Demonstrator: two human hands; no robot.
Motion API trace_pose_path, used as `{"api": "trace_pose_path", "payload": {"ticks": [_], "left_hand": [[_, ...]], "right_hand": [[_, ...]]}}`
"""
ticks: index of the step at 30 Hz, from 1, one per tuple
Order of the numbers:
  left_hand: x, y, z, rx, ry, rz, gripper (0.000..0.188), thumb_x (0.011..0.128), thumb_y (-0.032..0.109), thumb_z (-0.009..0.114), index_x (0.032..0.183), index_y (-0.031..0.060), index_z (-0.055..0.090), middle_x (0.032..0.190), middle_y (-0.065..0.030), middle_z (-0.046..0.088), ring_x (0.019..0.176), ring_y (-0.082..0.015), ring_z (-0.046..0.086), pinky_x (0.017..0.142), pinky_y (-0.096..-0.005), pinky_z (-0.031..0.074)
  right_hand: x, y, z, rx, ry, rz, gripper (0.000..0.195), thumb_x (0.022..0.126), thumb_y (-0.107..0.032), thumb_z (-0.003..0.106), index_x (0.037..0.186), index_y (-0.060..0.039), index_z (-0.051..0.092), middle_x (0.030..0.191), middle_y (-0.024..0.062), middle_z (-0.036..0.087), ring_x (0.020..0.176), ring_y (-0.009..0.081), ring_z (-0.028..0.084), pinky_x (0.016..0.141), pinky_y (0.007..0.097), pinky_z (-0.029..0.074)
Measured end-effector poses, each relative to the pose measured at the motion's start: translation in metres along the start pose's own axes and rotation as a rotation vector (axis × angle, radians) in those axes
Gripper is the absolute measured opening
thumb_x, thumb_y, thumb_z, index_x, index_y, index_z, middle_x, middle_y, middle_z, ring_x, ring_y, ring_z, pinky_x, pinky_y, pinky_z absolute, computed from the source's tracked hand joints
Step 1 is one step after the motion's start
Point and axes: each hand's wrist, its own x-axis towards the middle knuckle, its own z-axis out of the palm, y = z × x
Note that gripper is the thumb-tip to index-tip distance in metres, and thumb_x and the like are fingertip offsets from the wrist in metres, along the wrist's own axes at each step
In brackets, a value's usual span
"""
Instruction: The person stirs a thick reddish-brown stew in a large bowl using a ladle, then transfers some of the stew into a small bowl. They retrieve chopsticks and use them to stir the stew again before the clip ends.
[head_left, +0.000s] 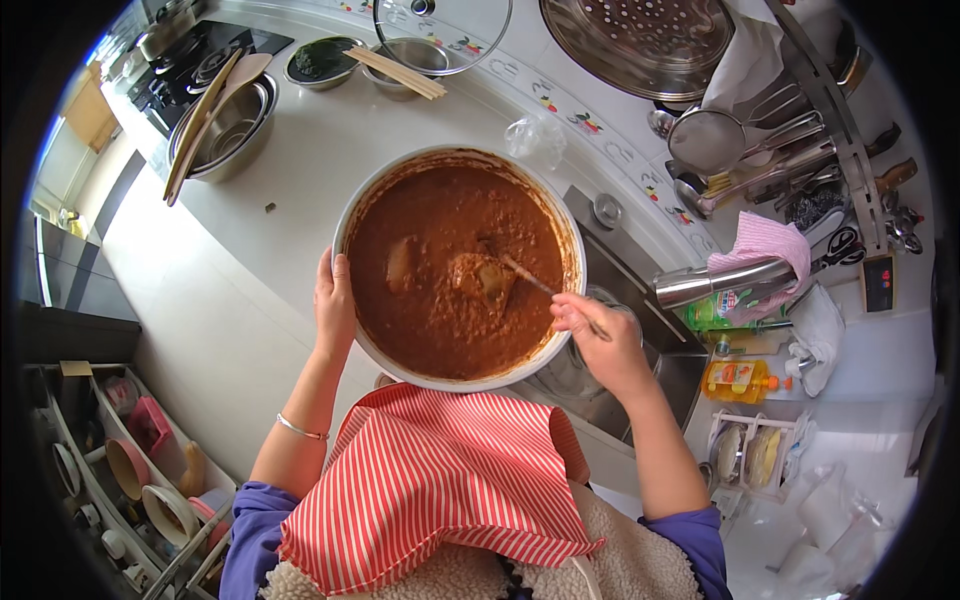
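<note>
A large round basin (346, 217) with a pale rim holds thick red-brown sauce (457, 337) with chunky bits in it. My left hand (334, 300) grips the basin's left side, thumb up by the rim. In my right hand (600, 334), above the right rim, is the handle of a spoon-like utensil (534, 279); its head is sunk in the sauce and cannot be seen. Beside it a paler lump (487, 283) coated in sauce shows at the surface, and another pale piece (403, 262) lies to its left. A red-and-white striped apron (450, 472) is just below the basin.
Upper left, metal bowls (262, 127) carry wooden utensils (199, 127). Behind are a bowl of dark green food (326, 64) and chopsticks (397, 73) across another bowl. A sink (675, 382), a steel cylinder (720, 279) and an orange bottle (739, 381) stand right; an open drawer (127, 450) lies lower left.
</note>
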Motion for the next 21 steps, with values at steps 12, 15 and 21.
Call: {"api": "trace_pose_path", "payload": {"ticks": [12,15,21], "left_hand": [[0.002,-0.006,-0.001,-0.051,-0.003,0.014,0.054,0.098,0.04,0.041,0.135,0.0001,0.039,0.126,-0.0139,0.052,0.119,-0.0215,0.047,0.1,-0.0316,0.036],[0.003,-0.006,-0.003,0.0,-0.001,0.011,0.054,0.098,0.04,0.041,0.135,0.0001,0.039,0.125,-0.0136,0.053,0.118,-0.0217,0.048,0.099,-0.0319,0.036],[0.002,-0.003,-0.003,0.011,-0.013,0.0,0.053,0.098,0.039,0.041,0.134,0.0012,0.041,0.125,-0.0129,0.054,0.117,-0.0214,0.048,0.099,-0.0321,0.037]], "right_hand": [[-0.027,0.0,-0.033,0.638,0.03,0.618,0.033,0.094,-0.032,0.051,0.104,-0.0023,0.061,0.09,0.0152,0.069,0.073,0.0156,0.068,0.059,0.0207,0.049],[-0.029,-0.005,-0.046,0.562,0.063,0.58,0.034,0.093,-0.034,0.051,0.104,-0.0027,0.061,0.091,0.0154,0.069,0.072,0.0156,0.068,0.059,0.0208,0.049],[-0.011,-0.017,-0.052,0.217,0.149,0.308,0.032,0.095,-0.026,0.052,0.11,0.0016,0.06,0.088,0.0137,0.069,0.072,0.0156,0.068,0.06,0.0237,0.05]]}}
